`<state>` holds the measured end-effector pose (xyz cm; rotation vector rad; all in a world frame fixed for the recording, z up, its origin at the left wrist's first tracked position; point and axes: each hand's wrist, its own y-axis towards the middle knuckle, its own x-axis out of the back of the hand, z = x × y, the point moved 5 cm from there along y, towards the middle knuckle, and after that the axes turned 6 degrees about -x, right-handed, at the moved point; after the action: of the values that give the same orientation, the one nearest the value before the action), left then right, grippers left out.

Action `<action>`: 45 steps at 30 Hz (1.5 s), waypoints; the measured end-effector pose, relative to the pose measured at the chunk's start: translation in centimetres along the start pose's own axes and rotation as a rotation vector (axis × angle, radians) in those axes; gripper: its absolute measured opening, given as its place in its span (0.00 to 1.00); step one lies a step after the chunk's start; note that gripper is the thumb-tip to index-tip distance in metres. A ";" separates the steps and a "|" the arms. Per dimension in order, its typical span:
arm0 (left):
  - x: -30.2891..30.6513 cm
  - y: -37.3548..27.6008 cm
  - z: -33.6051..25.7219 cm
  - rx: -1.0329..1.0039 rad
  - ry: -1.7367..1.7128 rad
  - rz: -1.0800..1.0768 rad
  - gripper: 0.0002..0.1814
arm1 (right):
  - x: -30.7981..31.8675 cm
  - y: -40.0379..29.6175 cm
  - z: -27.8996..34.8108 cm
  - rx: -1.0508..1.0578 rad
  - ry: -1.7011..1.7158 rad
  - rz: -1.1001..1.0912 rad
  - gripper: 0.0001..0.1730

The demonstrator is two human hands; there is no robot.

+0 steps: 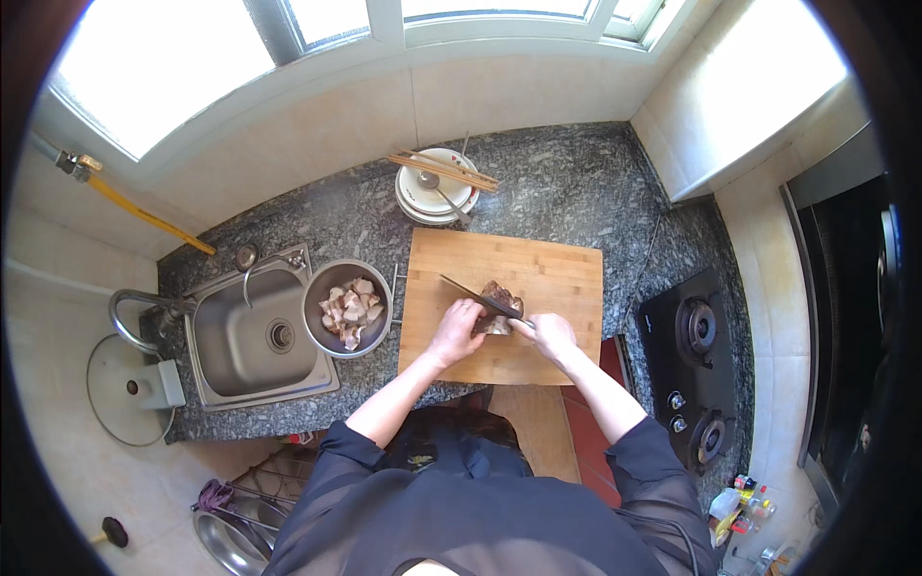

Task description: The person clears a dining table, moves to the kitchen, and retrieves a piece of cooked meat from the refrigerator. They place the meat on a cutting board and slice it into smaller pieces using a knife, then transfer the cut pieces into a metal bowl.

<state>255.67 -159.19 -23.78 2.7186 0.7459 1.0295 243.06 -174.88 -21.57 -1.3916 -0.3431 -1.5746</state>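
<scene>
My right hand (553, 335) grips the handle of a kitchen knife (481, 296), at the right of a bamboo cutting board (555, 277). The dark blade slants up to the left across a piece of meat (503, 294), with browned meat on its far side and a paler part on its near side. My left hand (458, 331) holds the meat from the left, its fingertips close against the blade and its thumb nearer me. Whether the fingertips touch the blade is hard to tell. A steel bowl (315, 333) of cut meat chunks (353, 306) stands left of the board.
Behind the board, stacked plates (409, 205) carry wooden chopsticks (446, 171) and a metal spoon (430, 181). The steel sink (238, 353) lies left of the bowl. A black gas hob (663, 353) is at the right. Windows and a tiled wall rise behind the granite counter (569, 173).
</scene>
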 end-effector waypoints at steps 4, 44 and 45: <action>-0.6 -3.0 4.9 0.546 -0.343 -0.037 0.22 | 1.7 -2.1 -2.3 -0.168 0.117 0.136 0.38; -1.1 -0.4 1.2 -0.193 -0.041 -0.219 0.21 | -0.3 -7.2 1.9 -0.283 0.225 0.066 0.29; -1.1 -0.4 1.1 -0.175 -0.034 -0.228 0.21 | -1.6 -5.8 1.5 -0.286 0.235 0.050 0.29</action>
<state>255.60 -159.35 -25.37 2.4315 0.8905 0.9466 239.17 -170.13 -20.35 -1.3947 0.0610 -1.7743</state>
